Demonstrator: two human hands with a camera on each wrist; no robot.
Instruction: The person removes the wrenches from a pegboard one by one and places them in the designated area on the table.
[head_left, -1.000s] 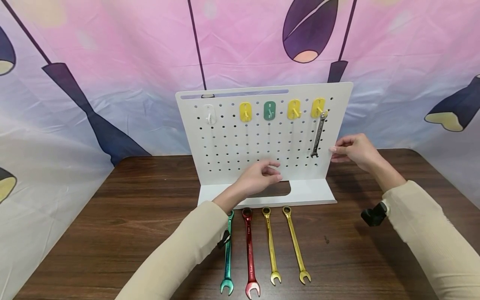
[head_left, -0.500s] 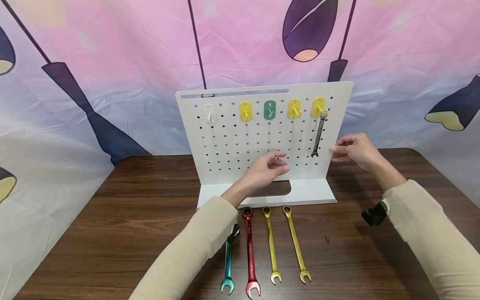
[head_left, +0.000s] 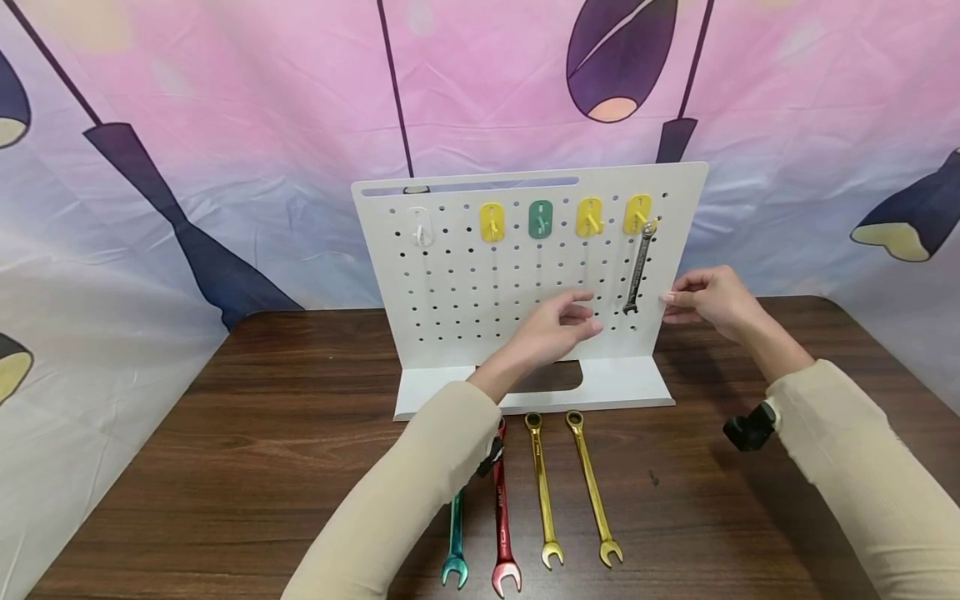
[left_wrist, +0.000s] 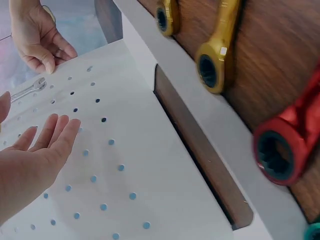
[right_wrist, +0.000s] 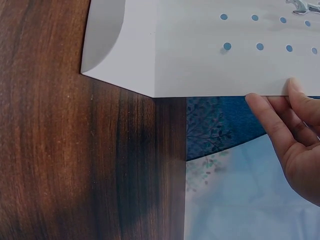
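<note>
A silver combination wrench (head_left: 639, 268) hangs from the rightmost yellow hook (head_left: 637, 214) of a white pegboard (head_left: 465, 287). My left hand (head_left: 550, 333) hovers before the board, to the left of that wrench, with its fingers apart and nothing between them. At the board's right edge, my right hand (head_left: 708, 302) pinches the panel, its thumb on the front and fingers behind, as the right wrist view shows. On the table lie a green wrench (head_left: 455, 542), a red wrench (head_left: 503, 517) and two gold wrenches (head_left: 545, 492). My left sleeve covers the upper part of the green one.
Further left on the board are another yellow hook (head_left: 588, 217), a green hook (head_left: 540, 219), a third yellow hook (head_left: 492, 222) and a white hook (head_left: 420, 227). The board's base (head_left: 622, 383) stands on the dark wooden table (head_left: 300, 433). A patterned cloth (head_left: 262, 125) hangs behind.
My left hand has moved right and slightly up across the board, towards the hanging wrench. The right hand stays at the board's edge.
</note>
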